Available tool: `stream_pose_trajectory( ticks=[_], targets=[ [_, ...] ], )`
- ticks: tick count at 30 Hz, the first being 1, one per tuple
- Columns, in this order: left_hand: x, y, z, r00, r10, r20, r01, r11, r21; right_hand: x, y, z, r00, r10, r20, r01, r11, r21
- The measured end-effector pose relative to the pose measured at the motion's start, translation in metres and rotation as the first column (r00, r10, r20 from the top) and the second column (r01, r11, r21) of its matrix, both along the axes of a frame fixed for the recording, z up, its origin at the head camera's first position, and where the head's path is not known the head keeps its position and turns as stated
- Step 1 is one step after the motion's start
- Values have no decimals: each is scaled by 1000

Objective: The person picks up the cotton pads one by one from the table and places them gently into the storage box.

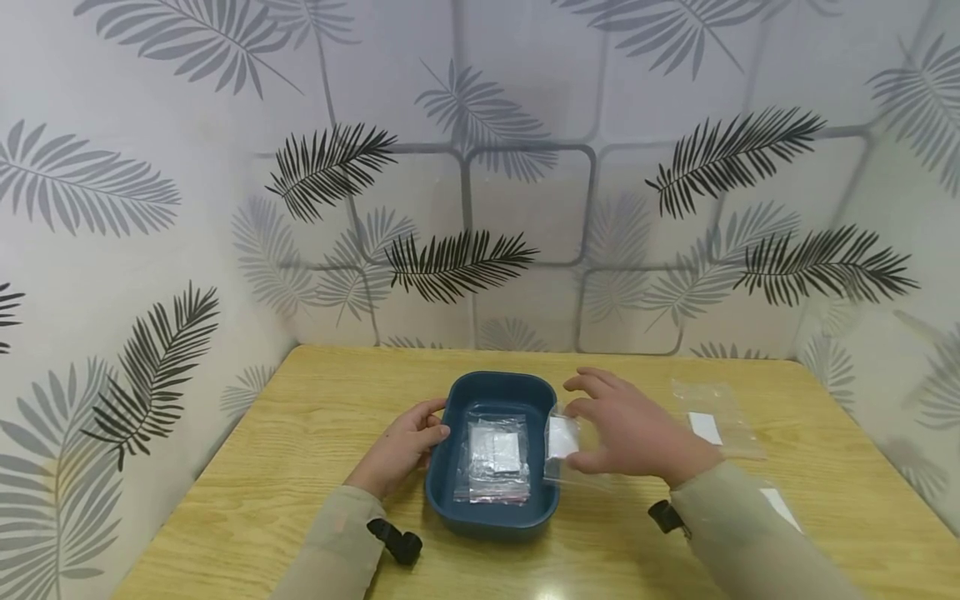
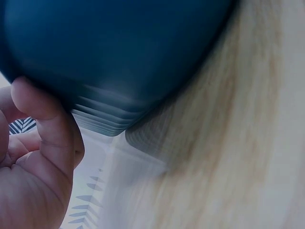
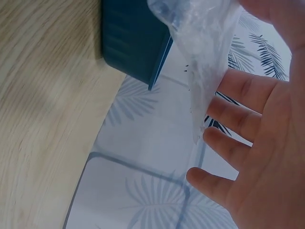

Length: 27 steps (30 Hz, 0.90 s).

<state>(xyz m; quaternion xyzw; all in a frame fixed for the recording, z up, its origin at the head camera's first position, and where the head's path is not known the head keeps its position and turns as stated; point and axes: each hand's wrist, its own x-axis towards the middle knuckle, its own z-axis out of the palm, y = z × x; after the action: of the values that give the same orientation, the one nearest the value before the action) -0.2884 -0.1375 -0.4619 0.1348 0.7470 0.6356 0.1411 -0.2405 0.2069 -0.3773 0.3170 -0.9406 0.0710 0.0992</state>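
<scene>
A dark blue rectangular tub [image 1: 495, 523] stands on the table, with several clear zip bags [image 1: 491, 458] with white inserts stacked inside. My left hand [image 1: 405, 446] grips its left rim, thumb on top and fingers outside; the left wrist view shows the thumb [image 2: 40, 98] against the tub. At the right rim, my right hand [image 1: 637, 433] pinches a clear plastic bag [image 1: 562, 437] with a white insert, tilted and overlapping the rim in the head view. In the right wrist view this bag [image 3: 202, 62] hangs down between thumb and fingers, the other fingers spread.
On the right of the wooden table [image 1: 247, 475] lies another clear bag [image 1: 705, 429] with a white insert. A further white insert [image 1: 780, 507] shows nearer, partly behind the right sleeve. A leaf-patterned wall covering [image 1: 525, 200] rises behind the table and on both sides.
</scene>
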Motion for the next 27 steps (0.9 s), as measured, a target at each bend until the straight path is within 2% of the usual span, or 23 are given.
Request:
stream_pose_trajectory(
  ticks=[9,18,27],
  targets=[
    [2,1,4,1000,3,9,-3,1000,5,-3,-16,7,1000,2,26,-2,1000,5],
    [0,0,-1,1000,-6,12,5,1000,10,-12,-32,5,999,5,39,-7,999,40],
    [1,0,1,1000,0,11,0,1000,11,-22,-46,5,1000,0,28,-3,997,84]
  ],
)
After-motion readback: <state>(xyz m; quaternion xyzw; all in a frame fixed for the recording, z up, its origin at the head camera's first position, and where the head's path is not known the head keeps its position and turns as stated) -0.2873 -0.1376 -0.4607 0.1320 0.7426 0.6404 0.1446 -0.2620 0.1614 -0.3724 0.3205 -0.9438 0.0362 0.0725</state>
